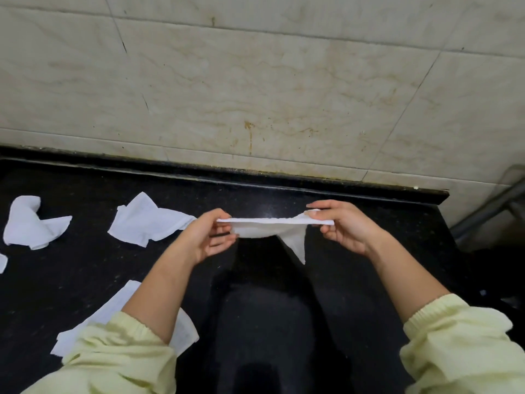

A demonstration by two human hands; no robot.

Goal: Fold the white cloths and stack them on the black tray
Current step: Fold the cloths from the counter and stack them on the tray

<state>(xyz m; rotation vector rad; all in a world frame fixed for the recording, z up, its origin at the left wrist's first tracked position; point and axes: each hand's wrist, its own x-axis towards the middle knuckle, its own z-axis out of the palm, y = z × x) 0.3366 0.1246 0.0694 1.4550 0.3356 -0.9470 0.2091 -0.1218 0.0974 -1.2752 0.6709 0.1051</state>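
A white cloth (270,227) is stretched level in the air between my hands, above the black counter. My left hand (208,236) pinches its left end and my right hand (345,226) pinches its right end. One corner of the cloth hangs down in a point toward me. Below the cloth a black tray (270,308) lies on the counter, hard to tell from the dark surface. Several more white cloths lie crumpled to the left: one (147,221) beside my left hand, one (29,223) at the far left, one (119,311) partly under my left sleeve.
The black counter (85,265) ends at a beige tiled wall (255,95) at the back. Its right edge drops off near a grey metal frame (491,206). A scrap of white cloth (2,262) shows at the left border.
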